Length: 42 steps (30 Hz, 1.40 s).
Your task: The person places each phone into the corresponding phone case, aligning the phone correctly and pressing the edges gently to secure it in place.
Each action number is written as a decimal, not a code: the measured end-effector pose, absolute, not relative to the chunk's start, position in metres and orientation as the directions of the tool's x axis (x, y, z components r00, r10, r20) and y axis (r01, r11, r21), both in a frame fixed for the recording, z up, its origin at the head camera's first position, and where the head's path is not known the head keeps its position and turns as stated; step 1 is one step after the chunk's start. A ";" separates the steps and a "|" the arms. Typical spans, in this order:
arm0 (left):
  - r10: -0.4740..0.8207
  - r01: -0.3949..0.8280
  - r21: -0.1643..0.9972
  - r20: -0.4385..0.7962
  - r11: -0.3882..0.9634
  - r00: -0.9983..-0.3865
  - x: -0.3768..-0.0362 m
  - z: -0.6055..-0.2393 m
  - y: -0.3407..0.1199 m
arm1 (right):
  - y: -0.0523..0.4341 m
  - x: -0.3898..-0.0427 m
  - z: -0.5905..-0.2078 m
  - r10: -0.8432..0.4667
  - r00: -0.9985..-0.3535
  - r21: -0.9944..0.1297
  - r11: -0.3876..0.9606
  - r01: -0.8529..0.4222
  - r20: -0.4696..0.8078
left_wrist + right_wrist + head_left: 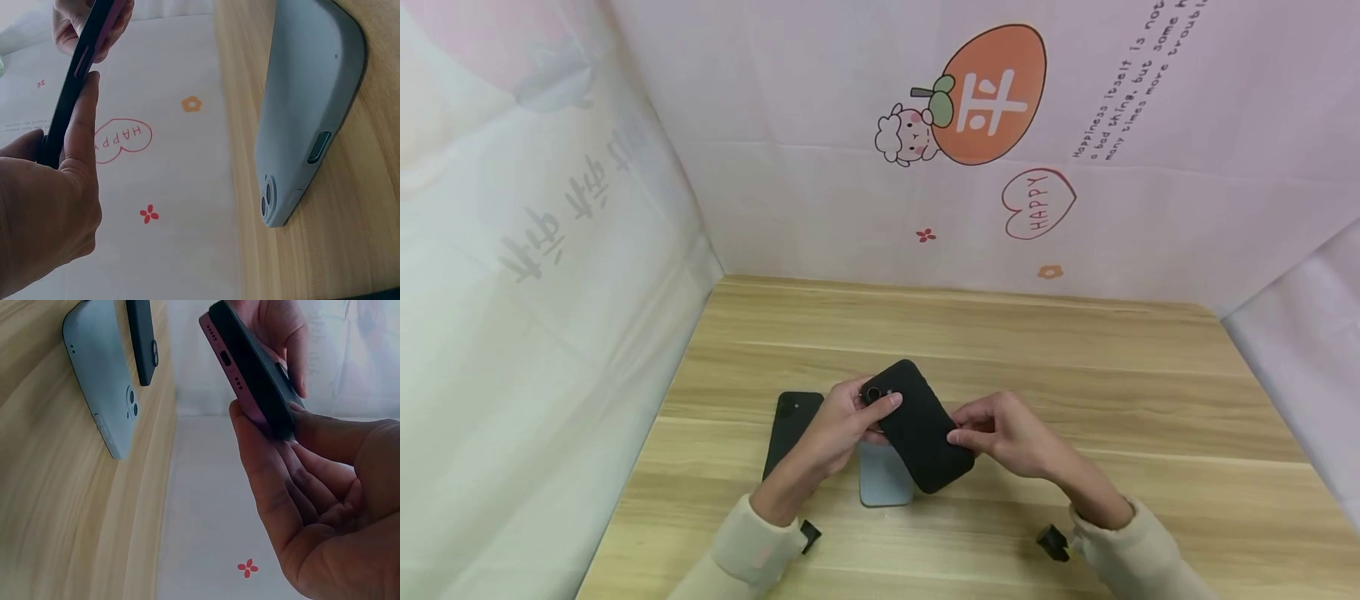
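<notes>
Tilted above the table is a phone in a black case (921, 433), its back and camera end facing up. My left hand (838, 429) grips the camera end, thumb across the back and fingers beneath. With thumb and fingers, my right hand (1011, 437) pinches the opposite lower corner. In the right wrist view, the phone's pink edge (234, 378) with its charging port shows bare beside the black case (259, 375). Whether the case is fully seated, I cannot tell. Below the held phone lies a light blue-grey phone (885, 483), partly covered by it in the head view.
Left of that, a dark phone (796, 417) lies camera side up, partly hidden by my left forearm. The wooden table (1075, 358) meets a printed white cloth (820, 208) at the back, and another cloth side (550, 350) rises on the left.
</notes>
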<state>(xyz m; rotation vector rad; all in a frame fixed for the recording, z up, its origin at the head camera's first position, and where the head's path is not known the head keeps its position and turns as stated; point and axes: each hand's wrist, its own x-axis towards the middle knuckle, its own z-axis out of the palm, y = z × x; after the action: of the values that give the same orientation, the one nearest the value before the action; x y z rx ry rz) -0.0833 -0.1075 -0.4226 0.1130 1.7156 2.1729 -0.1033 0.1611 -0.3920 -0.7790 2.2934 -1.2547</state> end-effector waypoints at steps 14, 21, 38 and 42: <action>0.252 -0.210 0.953 -0.153 -0.217 -0.956 -0.080 -0.422 -0.105 | 0.162 -0.108 -0.391 -0.592 -0.806 -0.800 0.490 -0.345 -0.015; 0.169 -0.212 0.927 -0.166 -0.311 -0.972 -0.079 -0.423 -0.104 | 0.162 -0.110 -0.401 -0.484 -0.874 -0.868 0.453 -0.204 -0.048; 0.265 -0.260 0.906 -0.174 -0.334 -0.948 -0.075 -0.429 -0.105 | 0.164 -0.110 -0.402 -0.390 -0.917 -0.895 0.433 -0.105 -0.082; 0.295 -0.277 0.909 -0.184 -0.313 -0.938 -0.076 -0.431 -0.107 | 0.164 -0.109 -0.399 -0.410 -0.908 -0.899 0.424 -0.110 -0.083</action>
<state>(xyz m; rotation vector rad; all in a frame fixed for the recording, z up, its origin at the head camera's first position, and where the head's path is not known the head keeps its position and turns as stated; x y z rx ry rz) -0.0755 -0.1069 -0.4310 0.0237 1.5825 2.2938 -0.1088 0.1641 -0.3992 -0.4503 2.3922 -1.4782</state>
